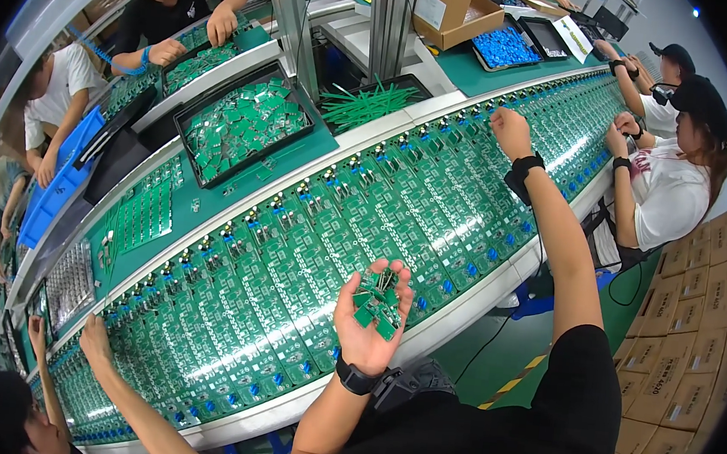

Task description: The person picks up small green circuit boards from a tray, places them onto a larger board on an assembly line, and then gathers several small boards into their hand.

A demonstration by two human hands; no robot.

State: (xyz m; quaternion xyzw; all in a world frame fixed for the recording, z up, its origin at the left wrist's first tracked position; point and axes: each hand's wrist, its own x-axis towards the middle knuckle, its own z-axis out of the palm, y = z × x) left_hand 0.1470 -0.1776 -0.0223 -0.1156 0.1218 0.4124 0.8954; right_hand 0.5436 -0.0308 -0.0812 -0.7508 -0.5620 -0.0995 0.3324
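Note:
My left hand (369,336) is palm up in front of the near edge of the line, fingers curled round a loose pile of small green circuit boards (378,308). My right hand (510,132) is stretched out to the far edge of the long row of green circuit board panels (318,249). Its fingers are bent together in a pinch, and whatever may be between them is too small to make out. Along the far edge of the panels stand small upright parts (304,189); blue round parts (447,286) line the near edge.
Beyond the line sit a black tray of small green boards (247,122), a pile of green strips (365,104), a tray of blue parts (506,47) and a cardboard box (452,10). Co-workers' hands reach in at left and right. Stacked cartons (683,333) stand at right.

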